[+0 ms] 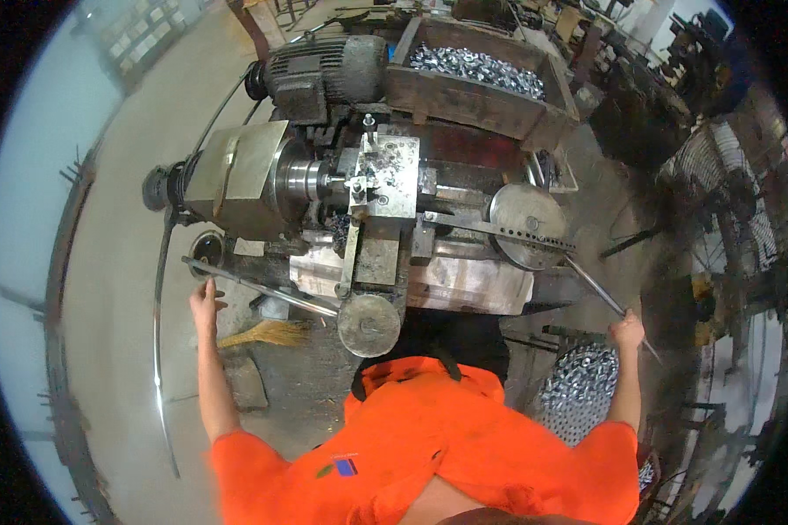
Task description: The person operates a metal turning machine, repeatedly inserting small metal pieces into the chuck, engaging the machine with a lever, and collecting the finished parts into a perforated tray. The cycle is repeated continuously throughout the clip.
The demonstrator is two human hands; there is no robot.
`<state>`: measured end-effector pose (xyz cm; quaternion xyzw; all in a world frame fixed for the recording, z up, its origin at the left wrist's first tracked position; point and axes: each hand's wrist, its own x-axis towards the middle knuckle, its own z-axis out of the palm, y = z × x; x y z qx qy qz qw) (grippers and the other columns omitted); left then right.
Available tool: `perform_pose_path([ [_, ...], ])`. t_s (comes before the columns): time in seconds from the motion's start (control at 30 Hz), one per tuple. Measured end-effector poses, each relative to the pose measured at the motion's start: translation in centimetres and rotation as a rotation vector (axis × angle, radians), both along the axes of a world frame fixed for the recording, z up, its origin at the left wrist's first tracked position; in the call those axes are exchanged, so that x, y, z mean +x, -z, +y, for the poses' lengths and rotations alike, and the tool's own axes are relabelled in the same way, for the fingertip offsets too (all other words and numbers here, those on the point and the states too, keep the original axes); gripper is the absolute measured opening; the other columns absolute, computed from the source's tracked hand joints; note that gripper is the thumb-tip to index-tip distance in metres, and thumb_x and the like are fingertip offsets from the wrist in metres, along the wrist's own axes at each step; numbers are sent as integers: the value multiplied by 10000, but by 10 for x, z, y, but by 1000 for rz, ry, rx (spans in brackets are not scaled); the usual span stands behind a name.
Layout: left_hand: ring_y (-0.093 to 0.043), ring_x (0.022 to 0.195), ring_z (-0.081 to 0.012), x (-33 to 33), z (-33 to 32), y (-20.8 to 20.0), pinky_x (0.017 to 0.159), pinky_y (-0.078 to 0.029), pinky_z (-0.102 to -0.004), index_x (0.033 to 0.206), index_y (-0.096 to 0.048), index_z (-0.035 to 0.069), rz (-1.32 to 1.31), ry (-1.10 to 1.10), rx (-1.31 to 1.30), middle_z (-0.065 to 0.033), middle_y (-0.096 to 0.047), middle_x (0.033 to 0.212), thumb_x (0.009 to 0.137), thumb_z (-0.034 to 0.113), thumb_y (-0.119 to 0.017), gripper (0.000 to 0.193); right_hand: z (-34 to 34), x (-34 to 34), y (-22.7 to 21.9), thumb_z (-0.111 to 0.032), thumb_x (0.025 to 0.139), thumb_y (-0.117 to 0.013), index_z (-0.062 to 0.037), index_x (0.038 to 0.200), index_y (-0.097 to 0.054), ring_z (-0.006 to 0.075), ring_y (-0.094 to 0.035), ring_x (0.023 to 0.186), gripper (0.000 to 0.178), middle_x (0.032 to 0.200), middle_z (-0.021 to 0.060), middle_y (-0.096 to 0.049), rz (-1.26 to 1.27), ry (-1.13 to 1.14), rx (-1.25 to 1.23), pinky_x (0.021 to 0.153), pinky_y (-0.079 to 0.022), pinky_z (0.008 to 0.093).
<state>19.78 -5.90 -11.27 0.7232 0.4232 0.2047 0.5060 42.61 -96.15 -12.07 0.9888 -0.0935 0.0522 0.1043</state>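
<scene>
A small metal lathe stands before me, its round spindle chuck [299, 181] at the left and a tool block [387, 179] on the slide in the middle. My right hand [626, 331] is wrapped round a thin steel lever [594, 284], which joins a perforated flat bar [534, 238] over a round metal disc [527, 219]. On the other side, my left hand [205, 304] is just below the end of a second lever [263, 289], apart from it, with loosely bent fingers. That lever runs to a smaller round disc [369, 325] at the front.
A wooden box [477, 103] of small shiny metal parts sits behind the lathe, beside an electric motor [328, 74]. More such parts fill a perforated basket [573, 429] at my lower right. A straw broom [267, 334] lies on the floor below my left lever.
</scene>
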Motion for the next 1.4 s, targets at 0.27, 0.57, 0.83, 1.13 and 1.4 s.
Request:
perform_pose_path([
  [0.27, -611, 509, -237, 42, -46, -6, 443, -537, -327, 949, -517, -54, -145, -94, -169, -142, -593, 680, 846, 337, -556, 406, 117, -144, -21, -166, 618, -584, -9, 851, -563, 241, -526, 606, 281, 660, 75, -544, 261, 57, 750, 566, -432, 345],
  [0.57, -595, 510, -222, 46, -40, 0, 444, -539, -344, 911, -492, -28, -74, -106, -129, -108, -566, 679, 869, 251, -493, 281, 181, -180, -29, -85, 622, -532, -29, 831, -582, 77, -392, 564, 223, 619, -40, -424, 233, 269, 1342, 477, -301, 248],
  [0.83, -643, 584, -286, 41, -24, -7, 455, -550, -374, 956, -498, -64, 74, -80, -210, -178, -605, 748, 861, 299, -512, 375, 151, -166, -17, -136, 615, -582, 11, 906, -579, 152, -421, 475, 326, 545, 55, -464, 153, -3, 1128, 440, -356, 330],
  [1.13, -619, 646, -226, 45, -28, 1, 490, -530, -313, 1045, -513, 9, 92, 84, -290, -168, -602, 858, 831, 443, -544, 485, 35, 30, -26, -280, 632, -678, -93, 1254, -461, 312, -516, 1053, 685, 1191, 165, -518, -86, 249, -45, 921, -391, 436],
  [1.4, -637, 804, -290, -6, -8, 86, 704, -499, -426, 982, -582, 14, 395, 184, 216, -181, -633, 929, 786, 517, -584, 539, 148, -11, 4, -192, 586, -645, -1, 1317, -378, 381, -330, 1258, 802, 1367, 220, -354, -438, -281, 370, 1058, -261, 422],
])
